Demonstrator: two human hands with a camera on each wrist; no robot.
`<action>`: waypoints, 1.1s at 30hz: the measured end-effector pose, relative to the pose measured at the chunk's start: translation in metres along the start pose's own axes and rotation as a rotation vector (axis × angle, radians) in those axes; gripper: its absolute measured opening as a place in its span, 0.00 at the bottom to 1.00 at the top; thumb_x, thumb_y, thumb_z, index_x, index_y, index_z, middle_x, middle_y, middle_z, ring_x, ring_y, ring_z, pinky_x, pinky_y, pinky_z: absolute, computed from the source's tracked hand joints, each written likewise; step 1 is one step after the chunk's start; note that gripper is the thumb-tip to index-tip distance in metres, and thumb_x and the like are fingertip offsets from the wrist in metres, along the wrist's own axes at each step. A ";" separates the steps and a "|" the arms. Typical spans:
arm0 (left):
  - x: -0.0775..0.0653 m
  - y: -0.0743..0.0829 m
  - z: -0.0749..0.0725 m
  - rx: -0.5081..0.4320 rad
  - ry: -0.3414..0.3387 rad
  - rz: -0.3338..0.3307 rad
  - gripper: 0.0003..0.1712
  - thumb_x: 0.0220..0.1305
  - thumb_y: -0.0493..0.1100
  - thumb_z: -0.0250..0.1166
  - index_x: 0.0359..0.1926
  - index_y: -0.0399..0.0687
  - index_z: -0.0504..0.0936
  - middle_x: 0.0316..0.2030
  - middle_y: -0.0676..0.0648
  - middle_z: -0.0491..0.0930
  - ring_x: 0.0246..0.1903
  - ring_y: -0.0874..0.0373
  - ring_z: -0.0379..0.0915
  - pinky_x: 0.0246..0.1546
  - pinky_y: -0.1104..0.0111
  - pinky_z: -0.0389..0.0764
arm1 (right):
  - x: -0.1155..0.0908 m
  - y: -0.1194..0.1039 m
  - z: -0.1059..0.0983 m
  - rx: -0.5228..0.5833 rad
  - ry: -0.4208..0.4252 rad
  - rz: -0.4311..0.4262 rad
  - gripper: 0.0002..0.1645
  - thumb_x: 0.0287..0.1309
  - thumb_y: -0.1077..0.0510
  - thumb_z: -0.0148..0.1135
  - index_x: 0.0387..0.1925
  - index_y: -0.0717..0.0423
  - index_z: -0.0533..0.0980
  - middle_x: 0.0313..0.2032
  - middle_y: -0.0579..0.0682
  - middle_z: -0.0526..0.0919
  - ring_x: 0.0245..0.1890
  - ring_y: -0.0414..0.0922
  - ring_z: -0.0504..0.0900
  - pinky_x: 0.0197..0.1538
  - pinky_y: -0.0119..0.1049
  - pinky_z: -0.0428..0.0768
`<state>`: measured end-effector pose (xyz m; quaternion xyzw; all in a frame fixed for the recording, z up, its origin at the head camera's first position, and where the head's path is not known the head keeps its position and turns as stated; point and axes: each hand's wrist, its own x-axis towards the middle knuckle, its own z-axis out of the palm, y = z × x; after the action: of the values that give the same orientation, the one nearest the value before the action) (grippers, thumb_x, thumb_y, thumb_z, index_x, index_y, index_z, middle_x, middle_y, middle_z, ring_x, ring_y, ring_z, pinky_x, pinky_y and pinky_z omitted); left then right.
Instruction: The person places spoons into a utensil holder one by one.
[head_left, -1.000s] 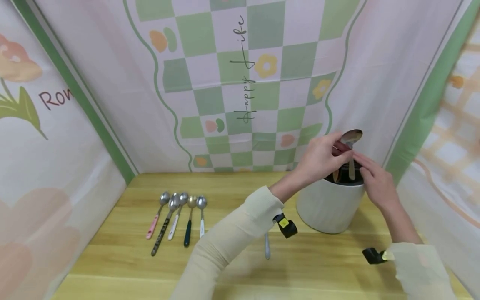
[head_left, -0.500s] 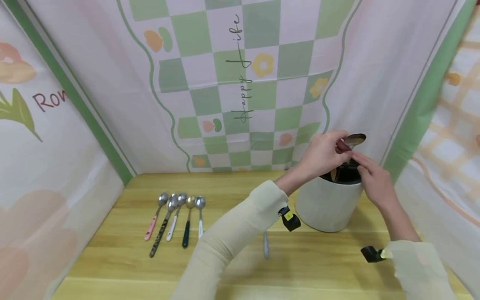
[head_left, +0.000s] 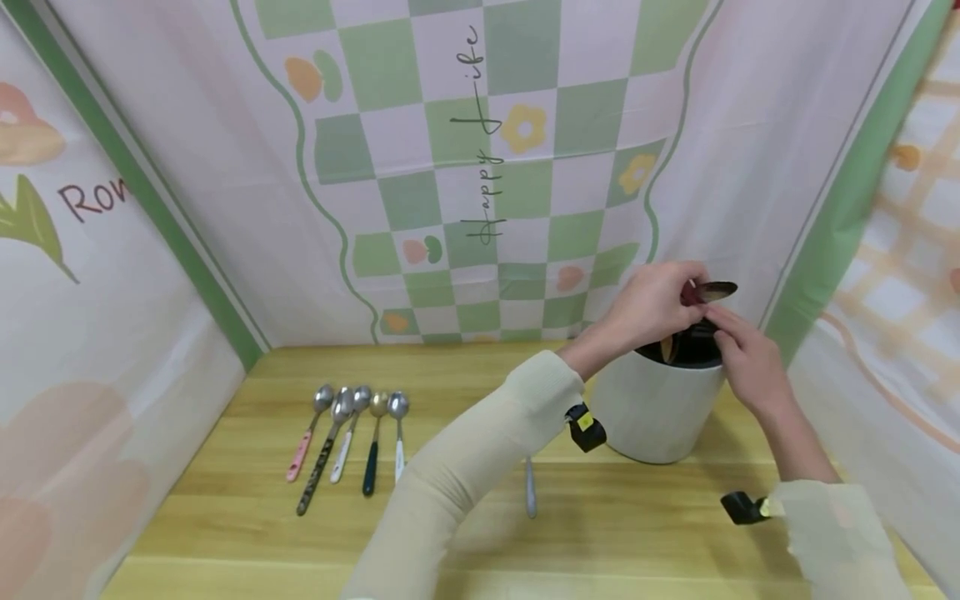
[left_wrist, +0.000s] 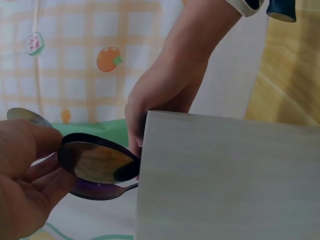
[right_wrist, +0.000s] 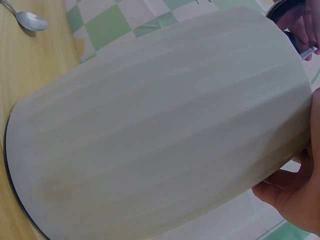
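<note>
My left hand (head_left: 651, 307) pinches a metal spoon (head_left: 716, 290) above a white ribbed utensil holder (head_left: 652, 408) with a dark inside. The spoon's bowl points right, lying nearly flat; its handle is hidden by the fingers. Another spoon (head_left: 667, 348) stands in the holder. In the left wrist view, two spoon bowls, a front one (left_wrist: 95, 162) and one below (left_wrist: 97, 190), stick out of the holder close to my left fingers. My right hand (head_left: 756, 371) lies at the holder's right rim, its fingers fairly straight across the opening towards my left fingertips. Its fingertips are partly hidden.
Several spoons lie side by side on the wooden table (head_left: 247, 517) at left, among them a pink-handled spoon (head_left: 300, 454) and a dark green-handled spoon (head_left: 371, 467). A pale grey handle (head_left: 530, 492) shows beside the left sleeve. Patterned cloth (head_left: 480, 167) hangs behind.
The spoon in my left hand has tipped from leaning upright to nearly flat, its bowl shifting right and down. Its handle has gone out of sight. My right hand has barely moved.
</note>
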<state>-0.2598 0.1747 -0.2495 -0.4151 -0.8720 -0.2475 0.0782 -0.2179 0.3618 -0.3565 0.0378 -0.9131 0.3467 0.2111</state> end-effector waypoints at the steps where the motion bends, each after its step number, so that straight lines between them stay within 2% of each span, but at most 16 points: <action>1: 0.001 0.001 0.000 0.007 -0.010 0.003 0.06 0.66 0.45 0.67 0.43 0.55 0.82 0.39 0.60 0.85 0.37 0.74 0.77 0.37 0.87 0.73 | 0.000 0.000 0.000 -0.002 0.005 -0.001 0.29 0.78 0.52 0.36 0.70 0.64 0.65 0.72 0.64 0.62 0.73 0.66 0.57 0.73 0.65 0.55; 8: 0.006 0.004 -0.001 0.114 -0.054 0.039 0.03 0.68 0.45 0.64 0.42 0.56 0.81 0.40 0.61 0.84 0.38 0.72 0.77 0.38 0.84 0.74 | -0.001 0.001 0.000 -0.022 0.012 0.000 0.29 0.78 0.52 0.36 0.70 0.64 0.65 0.72 0.64 0.62 0.74 0.60 0.57 0.74 0.62 0.55; 15: 0.009 0.008 -0.002 0.196 -0.073 0.065 0.04 0.70 0.46 0.61 0.43 0.57 0.81 0.40 0.61 0.83 0.38 0.69 0.77 0.39 0.82 0.73 | 0.000 0.000 -0.001 -0.022 0.009 -0.001 0.29 0.78 0.53 0.36 0.69 0.67 0.65 0.70 0.69 0.63 0.71 0.71 0.58 0.72 0.66 0.56; 21: 0.011 0.012 0.001 0.300 -0.081 0.102 0.06 0.73 0.47 0.57 0.40 0.58 0.80 0.38 0.62 0.82 0.36 0.68 0.75 0.36 0.80 0.72 | -0.002 0.000 -0.001 -0.041 0.029 -0.004 0.29 0.78 0.53 0.36 0.68 0.67 0.66 0.69 0.69 0.65 0.72 0.67 0.60 0.73 0.63 0.57; 28: 0.012 0.015 0.005 0.398 -0.077 0.107 0.12 0.76 0.51 0.51 0.32 0.59 0.74 0.32 0.60 0.79 0.31 0.67 0.72 0.33 0.78 0.70 | -0.002 0.000 -0.001 -0.048 0.047 -0.002 0.27 0.77 0.55 0.38 0.64 0.69 0.70 0.66 0.70 0.68 0.67 0.72 0.64 0.70 0.64 0.60; 33: 0.010 0.016 0.008 0.470 -0.078 0.105 0.12 0.77 0.49 0.51 0.34 0.61 0.76 0.33 0.60 0.81 0.30 0.67 0.71 0.31 0.77 0.70 | 0.000 0.001 -0.001 -0.048 0.038 0.009 0.26 0.77 0.54 0.38 0.64 0.65 0.71 0.67 0.68 0.68 0.67 0.72 0.65 0.67 0.67 0.63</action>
<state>-0.2538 0.1942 -0.2472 -0.4393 -0.8853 -0.0173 0.1517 -0.2178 0.3628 -0.3566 0.0220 -0.9172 0.3264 0.2275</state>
